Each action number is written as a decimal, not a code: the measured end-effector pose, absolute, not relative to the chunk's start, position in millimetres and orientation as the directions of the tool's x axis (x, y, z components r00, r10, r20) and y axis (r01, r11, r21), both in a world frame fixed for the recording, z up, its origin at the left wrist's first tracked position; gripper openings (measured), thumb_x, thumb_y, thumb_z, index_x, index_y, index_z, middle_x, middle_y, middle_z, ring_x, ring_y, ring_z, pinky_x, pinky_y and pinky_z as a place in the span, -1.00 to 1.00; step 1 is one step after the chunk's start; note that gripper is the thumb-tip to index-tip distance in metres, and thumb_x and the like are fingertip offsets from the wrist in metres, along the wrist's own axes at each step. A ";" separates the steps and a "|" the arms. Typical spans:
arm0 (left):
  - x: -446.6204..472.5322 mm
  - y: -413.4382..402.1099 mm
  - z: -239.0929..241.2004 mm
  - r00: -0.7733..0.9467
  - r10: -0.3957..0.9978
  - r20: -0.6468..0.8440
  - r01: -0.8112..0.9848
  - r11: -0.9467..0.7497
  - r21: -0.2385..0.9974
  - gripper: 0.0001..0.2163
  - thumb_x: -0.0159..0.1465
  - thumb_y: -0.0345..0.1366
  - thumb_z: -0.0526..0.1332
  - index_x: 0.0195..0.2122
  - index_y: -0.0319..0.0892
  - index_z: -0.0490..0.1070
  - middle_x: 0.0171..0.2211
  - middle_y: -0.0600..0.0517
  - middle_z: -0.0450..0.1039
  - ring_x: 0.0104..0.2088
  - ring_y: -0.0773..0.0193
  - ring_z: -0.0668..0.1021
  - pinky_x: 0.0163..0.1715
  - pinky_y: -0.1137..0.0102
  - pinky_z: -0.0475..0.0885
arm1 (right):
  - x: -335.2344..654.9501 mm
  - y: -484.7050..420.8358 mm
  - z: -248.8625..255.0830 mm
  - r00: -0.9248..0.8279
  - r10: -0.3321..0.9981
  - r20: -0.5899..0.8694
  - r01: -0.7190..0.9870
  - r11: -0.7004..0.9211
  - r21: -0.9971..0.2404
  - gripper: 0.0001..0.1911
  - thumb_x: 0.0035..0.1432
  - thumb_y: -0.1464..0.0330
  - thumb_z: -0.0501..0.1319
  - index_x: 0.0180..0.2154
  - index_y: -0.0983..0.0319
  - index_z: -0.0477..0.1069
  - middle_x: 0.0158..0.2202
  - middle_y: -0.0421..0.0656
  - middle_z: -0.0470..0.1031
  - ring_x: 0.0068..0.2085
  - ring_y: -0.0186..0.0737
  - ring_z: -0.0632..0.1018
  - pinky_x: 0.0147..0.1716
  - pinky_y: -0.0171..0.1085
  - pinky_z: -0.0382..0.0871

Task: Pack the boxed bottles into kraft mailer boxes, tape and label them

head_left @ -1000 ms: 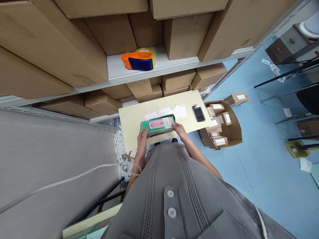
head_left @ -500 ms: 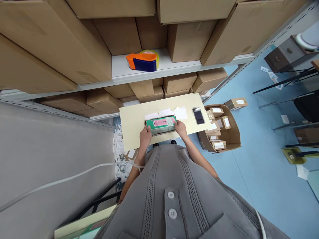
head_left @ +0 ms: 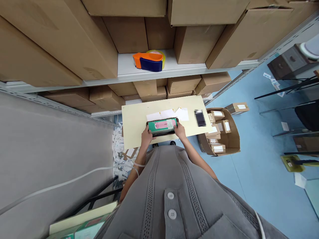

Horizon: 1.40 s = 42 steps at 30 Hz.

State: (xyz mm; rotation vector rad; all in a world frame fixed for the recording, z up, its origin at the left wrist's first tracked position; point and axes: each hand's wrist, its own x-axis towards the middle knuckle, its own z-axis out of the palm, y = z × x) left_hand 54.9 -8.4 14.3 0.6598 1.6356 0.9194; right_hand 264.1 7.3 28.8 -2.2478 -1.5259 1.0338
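A green box [head_left: 161, 125] with a pink picture on top lies lengthwise between my hands. Brown cardboard edges show around it, so it appears to sit inside an open cardboard box [head_left: 163, 133] at the table's front edge. My left hand [head_left: 147, 135] grips the left end, thumb on top. At the right end, my right hand [head_left: 179, 130] holds on the same way. The fingers underneath are hidden. White paper sheets [head_left: 160, 115] lie just behind the box on the pale yellow table [head_left: 134, 126].
A blurred dark phone-like object [head_left: 200, 118] lies at the table's right. Beside it on the floor stands a large carton [head_left: 231, 141] holding several labelled parcels. An orange and blue tape dispenser [head_left: 149, 61] rests on the shelf [head_left: 124, 76] among brown boxes. Paper scraps [head_left: 118, 142] cover the floor at left.
The green box looks more level and slightly lower within the cardboard. Both hands keep their places at its ends. The whole view has shifted a little.
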 end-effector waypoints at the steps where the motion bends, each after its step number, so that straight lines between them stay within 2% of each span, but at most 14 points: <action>1: 54.6 -9.7 13.0 -0.254 0.809 -0.529 0.006 0.549 0.836 -0.52 0.11 -0.41 0.27 0.10 -0.14 0.45 0.09 -0.13 0.43 -0.30 0.17 0.60 -0.36 0.29 0.59 | 263.8 6.8 27.7 0.205 0.884 -0.421 0.722 -0.427 -0.544 -0.57 0.25 0.43 -0.01 0.12 0.30 0.33 -0.03 0.10 0.54 0.01 0.12 0.52 -0.03 -0.08 0.34; 4: 53.2 -10.2 10.0 -0.263 0.809 -0.526 0.084 0.562 0.823 -0.47 0.08 -0.47 0.26 0.12 -0.13 0.43 0.14 -0.18 0.40 -0.29 0.10 0.63 -0.29 0.25 0.57 | 263.8 7.2 26.6 0.199 0.890 -0.411 0.730 -0.414 -0.544 -0.53 0.22 0.46 0.00 0.16 0.30 0.31 -0.02 0.10 0.54 0.02 0.13 0.52 -0.02 -0.06 0.34; 9: 50.9 -5.0 7.2 -0.224 0.831 -0.510 0.060 0.534 0.843 -0.52 0.07 -0.48 0.27 0.06 -0.10 0.45 0.04 -0.11 0.50 -0.03 -0.02 0.57 -0.03 0.07 0.48 | 264.1 7.9 26.5 0.199 0.885 -0.420 0.710 -0.426 -0.561 -0.51 0.21 0.47 0.02 0.17 0.29 0.31 -0.02 0.07 0.55 0.05 0.09 0.52 0.03 -0.06 0.34; 12: 50.6 -5.6 13.0 -0.222 0.881 -0.418 0.147 0.454 0.879 -0.60 0.11 -0.43 0.27 0.01 -0.09 0.48 0.02 -0.10 0.52 0.12 -0.03 0.48 0.17 0.05 0.31 | 264.2 6.5 26.7 0.176 0.919 -0.354 0.677 -0.374 -0.634 -0.48 0.21 0.48 0.01 0.20 0.28 0.30 0.11 0.02 0.47 0.14 -0.01 0.47 0.13 -0.10 0.30; 15: 48.4 -10.3 24.6 -0.226 0.933 -0.278 0.208 0.325 0.922 -0.63 0.16 -0.35 0.26 0.02 -0.10 0.48 0.10 -0.11 0.46 0.17 -0.01 0.44 0.25 0.08 0.21 | 267.3 4.1 29.1 0.157 0.960 -0.233 0.613 -0.280 -0.738 -0.48 0.22 0.46 0.00 0.21 0.29 0.29 0.20 -0.01 0.39 0.19 -0.12 0.42 0.22 -0.15 0.23; 19: 36.4 -17.5 35.8 -0.214 0.965 -0.150 0.234 0.199 0.952 -0.67 0.18 -0.22 0.29 -0.02 -0.10 0.51 0.15 -0.11 0.41 0.22 0.02 0.38 0.28 0.07 0.17 | 278.5 -3.5 33.5 0.177 0.972 -0.151 0.542 -0.225 -0.810 -0.48 0.25 0.39 0.01 0.22 0.30 0.29 0.20 0.02 0.39 0.18 -0.12 0.44 0.20 -0.12 0.28; 24: 22.1 -27.7 27.9 -0.164 0.958 -0.238 0.249 0.273 0.929 -0.62 0.10 -0.12 0.37 -0.06 -0.09 0.53 0.10 -0.11 0.47 0.15 -0.04 0.45 0.21 0.05 0.28 | 288.9 -20.4 29.4 0.191 0.958 -0.216 0.540 -0.286 -0.792 -0.45 0.24 0.30 0.05 0.23 0.30 0.27 0.22 0.05 0.36 0.14 -0.06 0.48 0.13 -0.07 0.35; 28: 27.3 -36.2 18.8 -0.096 0.964 -0.247 0.331 0.265 0.906 -0.60 0.11 -0.08 0.36 -0.04 -0.08 0.52 0.03 -0.11 0.53 0.07 -0.05 0.52 0.18 0.06 0.32 | 286.3 -29.8 22.8 0.111 0.959 -0.262 0.589 -0.276 -0.760 -0.45 0.23 0.27 0.10 0.23 0.26 0.28 0.19 0.01 0.40 0.13 -0.06 0.48 0.14 -0.07 0.33; 33: 35.4 -37.3 17.7 -0.069 0.974 -0.216 0.396 0.226 0.890 -0.62 0.12 -0.16 0.36 -0.02 -0.09 0.51 0.06 -0.12 0.50 0.14 -0.07 0.47 0.21 0.07 0.27 | 280.7 -31.4 24.9 0.053 0.971 -0.232 0.688 -0.204 -0.696 -0.43 0.21 0.31 0.14 0.24 0.28 0.26 0.24 0.01 0.34 0.20 -0.02 0.42 0.19 -0.07 0.28; 39: 37.5 -33.5 12.6 0.001 0.973 -0.232 0.375 0.215 0.902 -0.61 0.07 -0.28 0.40 -0.04 -0.06 0.52 0.10 -0.07 0.48 0.18 -0.05 0.44 0.25 0.09 0.23 | 273.7 -31.6 26.8 0.009 0.963 -0.270 0.770 -0.179 -0.613 -0.37 0.19 0.33 0.20 0.28 0.26 0.20 0.30 0.03 0.24 0.23 0.06 0.39 0.20 -0.04 0.27; 42: 43.0 -32.1 4.3 0.085 0.965 -0.248 0.438 0.188 0.879 -0.59 0.08 -0.33 0.39 -0.01 -0.08 0.51 0.12 -0.11 0.45 0.16 -0.06 0.46 0.22 0.08 0.27 | 267.3 -30.9 23.6 -0.049 0.950 -0.308 0.784 -0.155 -0.601 -0.37 0.20 0.34 0.21 0.28 0.27 0.19 0.27 0.05 0.28 0.19 0.04 0.43 0.17 -0.06 0.30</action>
